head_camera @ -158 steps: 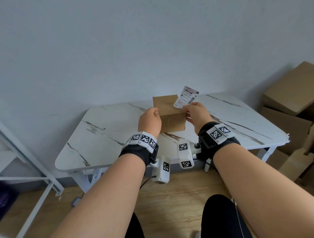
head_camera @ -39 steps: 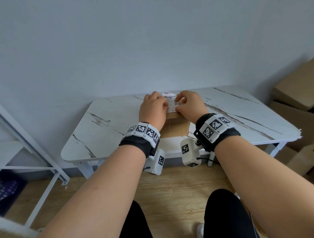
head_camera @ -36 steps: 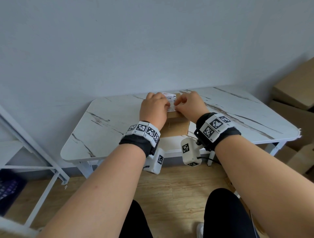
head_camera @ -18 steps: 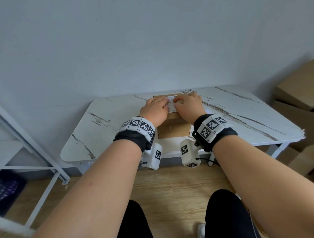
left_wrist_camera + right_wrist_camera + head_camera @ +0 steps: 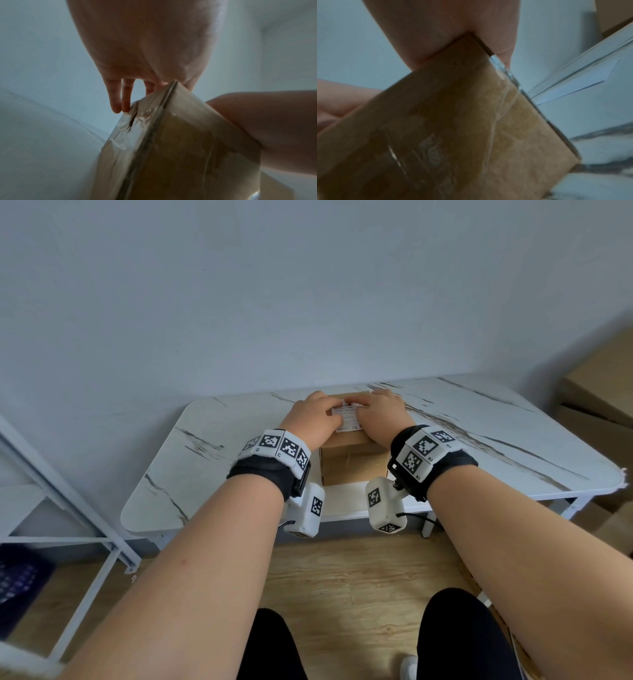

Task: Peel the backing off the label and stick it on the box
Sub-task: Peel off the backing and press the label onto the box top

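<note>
Both hands, left hand (image 5: 313,419) and right hand (image 5: 383,416), fingers flat, press white paper label (image 5: 350,419) onto brown cardboard box (image 5: 354,467); marble-look desk (image 5: 496,440).

Left hand (image 5: 313,416), right hand (image 5: 383,416) palm-down, side by side, fingers flat, forearms extended.

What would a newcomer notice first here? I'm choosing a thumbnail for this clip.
The eye lands on the two hands meeting atop the small cardboard box at the middle of the marble-patterned table: the left hand and the right hand press flat on the white label lying on its top face. Next come the checkered marker bands on both wrists, and the stacked cardboard boxes at the right edge.
</note>
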The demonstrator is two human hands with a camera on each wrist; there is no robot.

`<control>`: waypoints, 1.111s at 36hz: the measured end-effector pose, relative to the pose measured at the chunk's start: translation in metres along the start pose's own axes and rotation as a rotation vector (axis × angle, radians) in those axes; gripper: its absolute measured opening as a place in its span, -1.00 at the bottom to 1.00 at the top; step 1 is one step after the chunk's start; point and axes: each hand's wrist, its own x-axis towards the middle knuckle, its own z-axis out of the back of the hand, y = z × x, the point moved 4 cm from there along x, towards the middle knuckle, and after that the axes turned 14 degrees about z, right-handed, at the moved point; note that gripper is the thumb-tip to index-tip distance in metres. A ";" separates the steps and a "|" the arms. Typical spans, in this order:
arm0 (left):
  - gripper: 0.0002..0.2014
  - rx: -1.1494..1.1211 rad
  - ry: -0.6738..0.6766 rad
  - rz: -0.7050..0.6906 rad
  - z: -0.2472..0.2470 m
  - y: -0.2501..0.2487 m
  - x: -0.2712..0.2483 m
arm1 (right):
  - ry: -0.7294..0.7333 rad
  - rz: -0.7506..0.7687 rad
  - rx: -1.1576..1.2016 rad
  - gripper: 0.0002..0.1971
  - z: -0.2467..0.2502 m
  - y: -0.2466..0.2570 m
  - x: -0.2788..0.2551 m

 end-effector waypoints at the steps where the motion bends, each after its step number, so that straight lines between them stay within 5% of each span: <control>1: -0.58 0.009 -0.013 -0.009 -0.001 0.000 0.000 | -0.001 -0.006 -0.006 -0.54 -0.001 -0.001 0.000; 16: -0.53 0.174 -0.071 -0.004 -0.010 -0.001 -0.008 | -0.105 -0.018 0.028 -0.51 -0.001 -0.006 -0.008; 30: -0.51 0.262 -0.067 0.029 -0.010 -0.003 -0.009 | -0.233 0.024 0.104 -0.76 0.017 -0.002 -0.029; 37: -0.62 0.188 -0.319 0.051 0.000 -0.003 -0.019 | -0.260 0.066 0.186 -0.81 0.019 -0.003 -0.041; 40: -0.66 0.071 -0.314 0.069 -0.001 -0.003 -0.024 | -0.281 0.053 0.237 -0.84 0.017 -0.004 -0.044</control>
